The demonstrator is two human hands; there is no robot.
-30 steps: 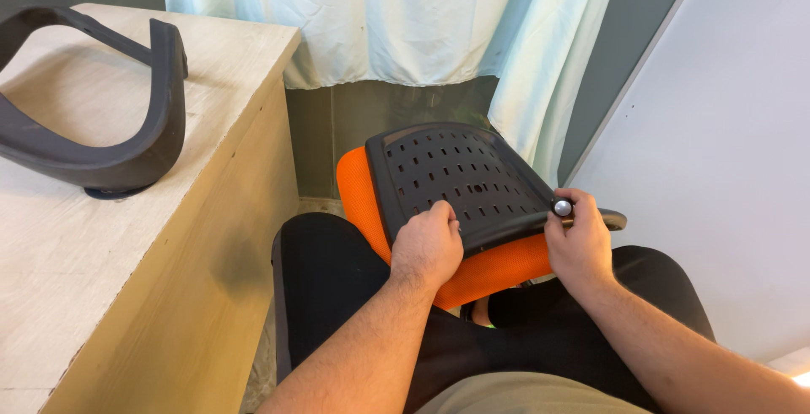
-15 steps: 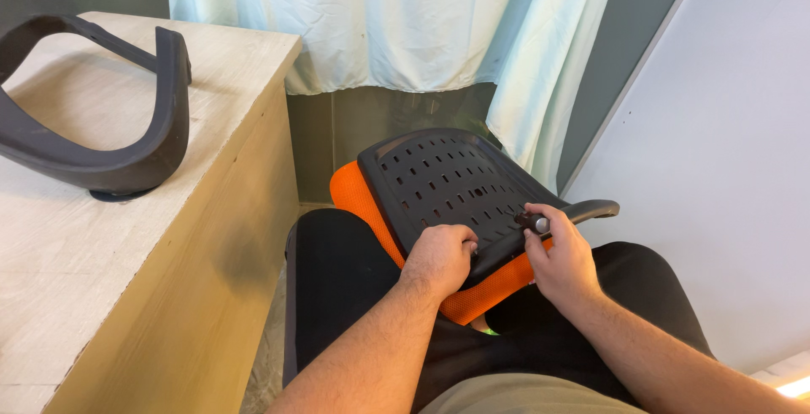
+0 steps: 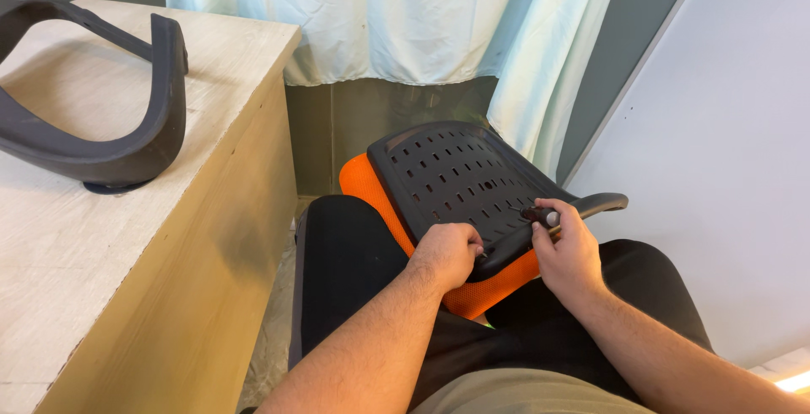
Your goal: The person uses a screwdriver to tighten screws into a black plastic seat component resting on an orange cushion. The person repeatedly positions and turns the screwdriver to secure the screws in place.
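Observation:
A black perforated plastic chair panel (image 3: 456,178) lies tilted over an orange mesh cushion (image 3: 371,190) on my lap. My left hand (image 3: 445,254) rests closed on the panel's near edge, fingers curled over the rim. My right hand (image 3: 567,249) grips a small screwdriver (image 3: 540,214) with a dark handle, its tip pointing left onto the panel surface. A black lever or arm (image 3: 603,203) sticks out from the panel's right side, just beyond my right hand.
A light wooden table (image 3: 126,237) stands at the left, carrying a curved dark grey plastic chair part (image 3: 126,148). A pale curtain (image 3: 405,17) hangs behind. A white wall panel (image 3: 726,161) closes off the right side.
The panel has slid nearer and lower on my lap. My right hand moved left with the screwdriver, now lying across the panel. My left hand shifted onto the near rim.

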